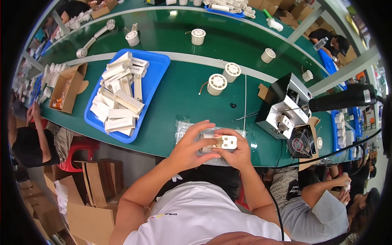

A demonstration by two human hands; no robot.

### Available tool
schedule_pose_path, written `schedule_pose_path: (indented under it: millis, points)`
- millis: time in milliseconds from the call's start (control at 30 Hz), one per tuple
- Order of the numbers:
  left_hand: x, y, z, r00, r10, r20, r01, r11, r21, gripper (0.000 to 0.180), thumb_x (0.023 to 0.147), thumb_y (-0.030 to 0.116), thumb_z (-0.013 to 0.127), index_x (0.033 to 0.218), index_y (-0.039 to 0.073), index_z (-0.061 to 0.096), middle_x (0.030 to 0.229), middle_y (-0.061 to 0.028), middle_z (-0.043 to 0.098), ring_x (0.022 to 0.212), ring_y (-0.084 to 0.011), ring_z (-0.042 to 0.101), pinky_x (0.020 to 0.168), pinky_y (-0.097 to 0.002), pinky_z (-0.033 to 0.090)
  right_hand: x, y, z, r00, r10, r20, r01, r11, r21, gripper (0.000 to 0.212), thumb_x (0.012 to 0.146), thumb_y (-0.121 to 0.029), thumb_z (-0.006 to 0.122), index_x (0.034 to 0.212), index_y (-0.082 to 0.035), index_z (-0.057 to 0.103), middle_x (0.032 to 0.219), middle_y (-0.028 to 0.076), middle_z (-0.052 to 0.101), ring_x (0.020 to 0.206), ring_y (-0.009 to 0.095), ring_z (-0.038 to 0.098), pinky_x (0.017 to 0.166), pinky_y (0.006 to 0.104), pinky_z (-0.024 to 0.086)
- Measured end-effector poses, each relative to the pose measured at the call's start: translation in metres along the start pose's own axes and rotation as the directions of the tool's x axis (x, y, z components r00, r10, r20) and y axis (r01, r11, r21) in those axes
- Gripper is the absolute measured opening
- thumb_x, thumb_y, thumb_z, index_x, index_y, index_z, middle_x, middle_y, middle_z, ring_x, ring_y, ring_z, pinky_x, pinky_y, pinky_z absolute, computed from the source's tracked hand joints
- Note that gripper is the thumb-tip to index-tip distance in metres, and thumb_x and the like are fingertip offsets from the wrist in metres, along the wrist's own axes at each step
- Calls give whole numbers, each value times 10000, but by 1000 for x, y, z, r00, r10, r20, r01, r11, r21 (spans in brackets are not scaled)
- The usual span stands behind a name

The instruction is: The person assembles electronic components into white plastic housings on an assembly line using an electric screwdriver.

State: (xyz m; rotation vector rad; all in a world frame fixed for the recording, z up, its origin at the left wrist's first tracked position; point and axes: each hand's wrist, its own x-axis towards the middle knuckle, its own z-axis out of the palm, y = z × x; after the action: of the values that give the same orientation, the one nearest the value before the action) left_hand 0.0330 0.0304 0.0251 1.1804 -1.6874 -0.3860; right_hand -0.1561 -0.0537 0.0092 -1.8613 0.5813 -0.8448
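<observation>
Close in front of my body, both hands hold a white plastic part (229, 141) with small square openings in its end. My left hand (190, 147) grips it from the left, its thumb and fingers spread round a rounded white section. From the right, my right hand (240, 153) wraps its fingers and thumb about the end with the openings. Fingers partly hide the part's middle. Below lies clear plastic wrap (182, 130) on the green table edge. Farther off stand two round white vented housings (217, 84), one with a reddish wire.
A blue tray (157, 61) of white handle-like pieces lies left, beside a cardboard box (67, 92). At right are a black-and-silver machine (300, 92), a black cylindrical tool (343, 100) and a round fan (300, 143). Co-workers sit at both sides.
</observation>
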Motion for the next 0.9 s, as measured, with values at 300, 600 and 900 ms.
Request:
schedule_pose_path:
  millis: [300,600,900]
  points:
    - [4,-6,33,970,-242,-7,224,910,-349,116,855,54,721,936,13,647,1130,-136,634,987,-276,629,816,-327,495,-9,1,-19,998,59,-17,-60,996,-62,339,709,-84,835,1018,-15,713,1065,85,705,942,209,677,835,309,521]
    - [23,18,63,986,-138,-95,145,987,71,151,811,71,747,870,59,610,976,-105,630,925,-304,574,841,-398,430,57,-123,-151,272,-612,-742,-6,770,-638,896,712,-71,865,1422,11,325,1274,169,509,1072,243,570,899,393,486]
    - [16,12,74,956,-178,-235,165,984,-74,66,930,-2,578,873,2,546,869,-134,655,808,-290,602,755,-370,469,49,-143,-175,350,-654,-671,460,744,-485,222,928,-28,556,1113,34,450,947,192,637,791,245,663,672,343,553]
